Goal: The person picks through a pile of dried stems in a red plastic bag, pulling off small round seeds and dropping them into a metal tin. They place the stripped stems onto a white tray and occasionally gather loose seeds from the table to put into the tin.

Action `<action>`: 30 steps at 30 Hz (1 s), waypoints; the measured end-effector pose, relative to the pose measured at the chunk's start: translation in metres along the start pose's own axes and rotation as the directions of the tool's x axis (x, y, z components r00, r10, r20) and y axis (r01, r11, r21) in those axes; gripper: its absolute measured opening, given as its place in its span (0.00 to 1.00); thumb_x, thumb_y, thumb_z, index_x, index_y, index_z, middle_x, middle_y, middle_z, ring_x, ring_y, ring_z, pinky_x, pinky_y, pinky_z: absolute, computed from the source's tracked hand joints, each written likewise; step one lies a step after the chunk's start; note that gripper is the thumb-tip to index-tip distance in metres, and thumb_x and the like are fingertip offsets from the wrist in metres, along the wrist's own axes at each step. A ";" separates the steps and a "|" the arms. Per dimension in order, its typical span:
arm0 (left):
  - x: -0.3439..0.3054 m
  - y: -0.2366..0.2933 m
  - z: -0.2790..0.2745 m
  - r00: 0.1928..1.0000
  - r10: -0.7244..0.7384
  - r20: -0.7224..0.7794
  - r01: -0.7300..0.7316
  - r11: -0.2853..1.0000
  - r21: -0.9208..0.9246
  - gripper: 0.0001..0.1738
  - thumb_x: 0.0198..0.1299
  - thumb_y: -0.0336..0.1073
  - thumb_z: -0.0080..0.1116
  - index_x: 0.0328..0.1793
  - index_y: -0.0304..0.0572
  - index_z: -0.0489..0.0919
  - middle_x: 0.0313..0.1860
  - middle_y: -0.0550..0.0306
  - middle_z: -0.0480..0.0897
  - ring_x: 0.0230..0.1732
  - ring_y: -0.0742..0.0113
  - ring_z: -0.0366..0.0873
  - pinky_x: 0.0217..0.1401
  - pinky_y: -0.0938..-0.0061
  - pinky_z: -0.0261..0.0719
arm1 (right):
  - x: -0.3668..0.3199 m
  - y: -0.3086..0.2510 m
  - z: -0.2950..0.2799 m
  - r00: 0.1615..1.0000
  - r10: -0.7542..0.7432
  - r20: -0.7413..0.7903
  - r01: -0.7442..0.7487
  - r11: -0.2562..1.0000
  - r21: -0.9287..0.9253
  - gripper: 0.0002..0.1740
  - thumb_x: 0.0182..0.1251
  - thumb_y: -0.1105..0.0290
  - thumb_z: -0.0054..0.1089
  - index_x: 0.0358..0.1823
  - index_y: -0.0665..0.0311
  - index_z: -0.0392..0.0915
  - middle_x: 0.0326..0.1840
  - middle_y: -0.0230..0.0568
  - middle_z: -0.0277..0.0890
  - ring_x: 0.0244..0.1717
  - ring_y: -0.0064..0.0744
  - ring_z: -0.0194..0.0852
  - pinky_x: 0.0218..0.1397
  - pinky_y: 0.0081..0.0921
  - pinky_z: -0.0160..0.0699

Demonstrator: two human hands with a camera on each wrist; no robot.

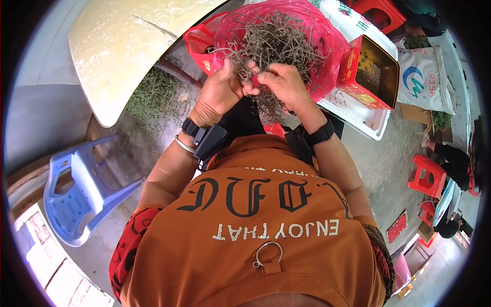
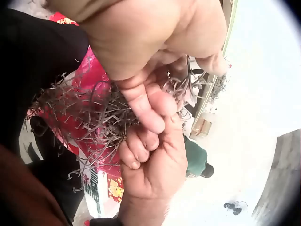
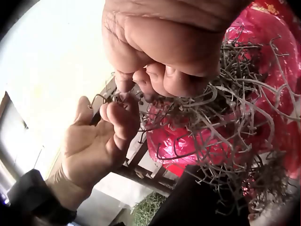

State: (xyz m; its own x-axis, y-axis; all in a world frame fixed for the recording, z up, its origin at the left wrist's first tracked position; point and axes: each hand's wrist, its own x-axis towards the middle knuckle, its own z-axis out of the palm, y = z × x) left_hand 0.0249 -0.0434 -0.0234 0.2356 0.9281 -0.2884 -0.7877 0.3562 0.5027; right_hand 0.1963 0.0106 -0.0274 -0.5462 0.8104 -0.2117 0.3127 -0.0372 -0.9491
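Dry, curly grey-brown stems (image 1: 281, 38) fill a pink plastic bag (image 1: 331, 56) in front of the person. Both hands meet at the bag's near edge. My left hand (image 1: 220, 94), palm turned up, holds a few thin stems (image 2: 186, 84) between its thumb and bent fingers. Fingertips of the two hands come together in both wrist views. My right hand (image 1: 289, 84) has its fingers curled and pinches stems at the left fingertips; in the right wrist view a tangle of stems (image 3: 235, 108) spreads beside it.
A red box (image 1: 353, 66) with small brown pieces inside stands on a white foam tray (image 1: 376, 120) at right. Left are a pale tabletop (image 1: 128, 46) and a blue plastic chair (image 1: 76, 189). Green stems (image 1: 153, 94) lie on the floor. A white sack (image 1: 427, 79) is far right.
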 end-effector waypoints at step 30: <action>-0.006 -0.001 0.005 0.988 0.050 -0.143 0.037 0.834 0.550 0.10 0.61 0.28 0.47 0.42 0.30 0.76 0.29 0.51 0.81 0.28 0.65 0.79 0.37 0.75 0.80 | -0.006 -0.026 0.010 0.976 -0.216 0.020 0.191 0.812 -0.552 0.14 0.53 0.61 0.56 0.21 0.66 0.73 0.20 0.44 0.76 0.27 0.47 0.76 0.33 0.37 0.74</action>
State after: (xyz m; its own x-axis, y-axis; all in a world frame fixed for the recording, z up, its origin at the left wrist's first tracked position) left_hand 0.0276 -0.0493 -0.0180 0.1118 0.9198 -0.3761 -0.3355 0.3912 0.8570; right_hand 0.1841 0.0006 -0.0039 -0.6163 0.7875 -0.0065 0.5788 0.4473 -0.6819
